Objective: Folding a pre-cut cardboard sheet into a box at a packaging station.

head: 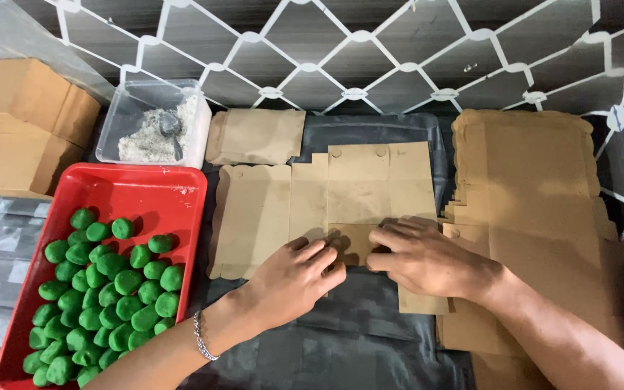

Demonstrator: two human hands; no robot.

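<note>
— Pressing down on what, exactly?

— Both of my hands are on the flat brown cardboard box blank (341, 195), at its near middle flap. My left hand (294, 278) lies palm down, fingers held together and flat on the flap from the left. My right hand (424, 256) comes from the right, fingers together too, tips bearing on the same flap. The two sets of fingertips nearly meet over it.

— Which way does the blank lie from you?

— It stretches away from my fingers toward the wall and runs longest left to right, its scalloped edge out to the left. Neither hand is clearly nearer; the flap sits between them.

— And under it?

— A dark, glossy plastic sheet (348, 339) covers the surface. To the right, touching the blank's edge, is a stack of more flat blanks (536, 188). A folded brown piece (254, 136) lies just beyond.

— On your left?

— A red tray (146, 191) holding green dough balls (106, 289), well apart from my left hand. Behind it stands a clear tub of pale crumbly powder (154, 130), and brown closed boxes (23, 115) in the far corner. The wall behind has a grey pattern with white lattice lines (355, 65).
</note>
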